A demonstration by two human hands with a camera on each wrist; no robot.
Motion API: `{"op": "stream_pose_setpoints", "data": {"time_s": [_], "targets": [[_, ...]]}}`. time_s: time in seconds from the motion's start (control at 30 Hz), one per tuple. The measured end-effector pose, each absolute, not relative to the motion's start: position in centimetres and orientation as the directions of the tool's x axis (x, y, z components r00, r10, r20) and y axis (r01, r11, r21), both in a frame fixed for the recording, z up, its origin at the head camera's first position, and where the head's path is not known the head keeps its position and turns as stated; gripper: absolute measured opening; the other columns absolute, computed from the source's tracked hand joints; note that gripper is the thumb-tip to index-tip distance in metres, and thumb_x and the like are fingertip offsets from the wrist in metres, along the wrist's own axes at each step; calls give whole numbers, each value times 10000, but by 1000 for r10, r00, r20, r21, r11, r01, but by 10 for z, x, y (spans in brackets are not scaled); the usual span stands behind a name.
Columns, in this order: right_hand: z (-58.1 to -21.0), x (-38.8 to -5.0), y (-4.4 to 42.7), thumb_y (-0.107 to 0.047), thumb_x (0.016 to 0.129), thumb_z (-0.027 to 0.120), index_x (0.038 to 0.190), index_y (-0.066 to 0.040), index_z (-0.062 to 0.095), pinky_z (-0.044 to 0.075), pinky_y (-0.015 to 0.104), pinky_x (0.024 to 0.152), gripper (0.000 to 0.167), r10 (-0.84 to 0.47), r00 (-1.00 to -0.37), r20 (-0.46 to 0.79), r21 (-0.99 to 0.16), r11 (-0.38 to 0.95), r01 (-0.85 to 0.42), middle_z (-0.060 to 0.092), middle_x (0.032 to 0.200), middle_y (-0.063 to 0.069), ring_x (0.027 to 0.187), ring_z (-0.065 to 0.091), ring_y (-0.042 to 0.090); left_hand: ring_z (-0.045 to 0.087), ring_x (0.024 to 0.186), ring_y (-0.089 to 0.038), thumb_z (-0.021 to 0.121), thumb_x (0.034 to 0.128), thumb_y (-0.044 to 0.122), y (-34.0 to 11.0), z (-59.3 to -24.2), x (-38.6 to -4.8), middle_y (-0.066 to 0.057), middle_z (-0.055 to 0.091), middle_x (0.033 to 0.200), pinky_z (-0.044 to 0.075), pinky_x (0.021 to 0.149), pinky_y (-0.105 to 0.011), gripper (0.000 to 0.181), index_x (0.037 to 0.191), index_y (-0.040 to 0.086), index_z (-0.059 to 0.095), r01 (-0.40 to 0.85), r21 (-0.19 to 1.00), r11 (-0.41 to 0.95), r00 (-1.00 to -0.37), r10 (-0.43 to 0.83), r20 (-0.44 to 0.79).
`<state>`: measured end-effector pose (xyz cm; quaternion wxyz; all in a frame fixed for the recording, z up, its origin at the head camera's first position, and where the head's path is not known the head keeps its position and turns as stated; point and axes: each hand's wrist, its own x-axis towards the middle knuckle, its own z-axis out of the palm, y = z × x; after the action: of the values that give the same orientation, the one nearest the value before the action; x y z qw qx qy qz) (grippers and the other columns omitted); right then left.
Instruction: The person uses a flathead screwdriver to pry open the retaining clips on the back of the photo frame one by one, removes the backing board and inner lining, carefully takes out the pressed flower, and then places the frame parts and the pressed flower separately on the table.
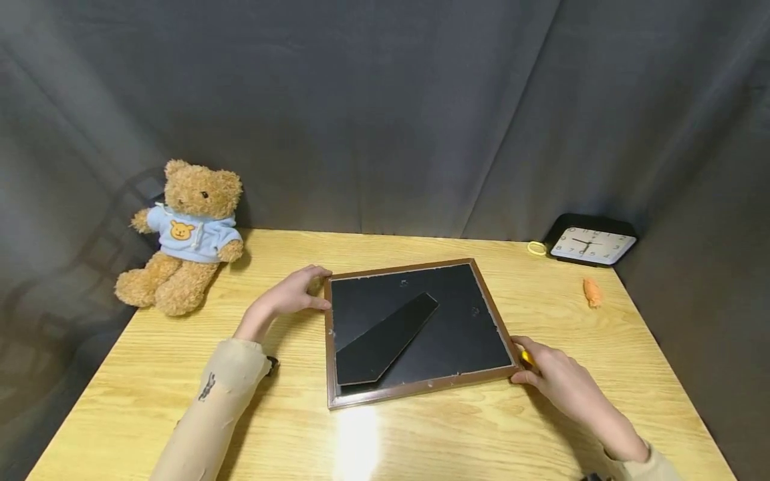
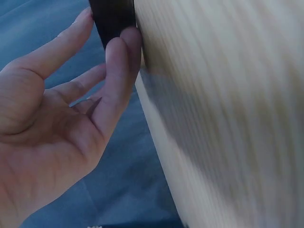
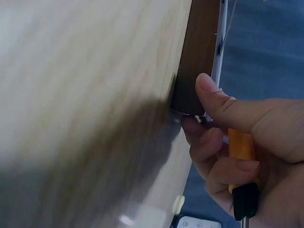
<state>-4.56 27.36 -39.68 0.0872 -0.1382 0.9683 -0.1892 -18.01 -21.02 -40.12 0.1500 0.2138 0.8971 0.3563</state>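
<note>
You have the picture frame point(image 1: 442, 344) in the middle of the table point(image 1: 433, 437), with its black back point(image 1: 463, 314) up and the stand leg point(image 1: 385, 344) lying slantwise across it. I cannot tell if the frame is raised a little. Your left hand point(image 1: 293, 290) pinches the left side, close to the far corner. Your right hand point(image 1: 559, 377) pinches the near right corner with the thumb and a finger. Its other fingers curl round a yellow tool point(image 3: 241, 142) with a thin metal rod point(image 3: 244, 222). That tool could slip or scratch, I think, so put it down before any big move. Hold both sides evenly, so the frame should not twist. The teddy bear point(image 1: 186, 237) sits well off to the left. The clock point(image 1: 592, 244), a yellow ring point(image 1: 537, 254) and a small orange toy point(image 1: 592, 292) are off to the right.
</note>
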Motion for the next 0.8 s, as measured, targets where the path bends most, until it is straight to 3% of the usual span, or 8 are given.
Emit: {"op": "stream_pose_setpoints", "data": {"time_s": [0.1,0.17,0.27,0.37,0.6,0.8], "targets": [[-397,-54,283,-195,885,862,1321,56,644,527,388,593,549,-305,-944,-124,-399,887,-233,756,996,83,818,697,215,533,1337,-484,843,920,74,-214,-401,-171,-294,614,1403,410,1142,-633,537,1368,-102,603,269,698,664,-866,484,-127],[-396,-61,288,-166,889,859,1235,39,670,515,378,593,445,-318,-942,-104,-398,882,-254,736,945,40,775,664,181,605,1178,-410,856,910,79,-216,-401,-165,-235,678,1268,487,1041,-577,436,1267,-59,648,257,702,664,-867,480,-137],[-396,-73,295,-127,882,862,1113,12,687,502,378,594,322,-336,-941,-43,-385,875,-294,713,903,22,733,619,164,606,944,-284,871,893,78,-216,-401,-158,-138,696,1049,521,850,-460,322,1115,-4,651,238,719,653,-863,482,-152],[-397,-83,299,-94,884,860,1055,12,679,485,378,595,270,-338,-941,4,-387,867,-313,682,857,10,700,570,165,597,853,-215,880,883,76,-214,-401,-150,-72,673,932,503,762,-384,297,1034,27,629,241,730,640,-850,502,-160],[-399,-107,297,-24,906,832,1124,98,659,523,450,655,304,-337,-941,4,-412,857,-309,712,885,109,738,613,239,607,819,-181,894,878,104,-212,-396,-130,-39,675,887,529,745,-367,358,1129,2,661,281,716,639,-805,564,-187],[-398,-124,292,5,931,802,1207,137,642,539,475,684,345,-358,-934,11,-425,843,-328,729,941,178,781,645,283,562,734,-128,896,875,129,-212,-392,-115,12,631,805,497,686,-305,535,1307,-59,644,299,710,637,-770,600,-215]]}}
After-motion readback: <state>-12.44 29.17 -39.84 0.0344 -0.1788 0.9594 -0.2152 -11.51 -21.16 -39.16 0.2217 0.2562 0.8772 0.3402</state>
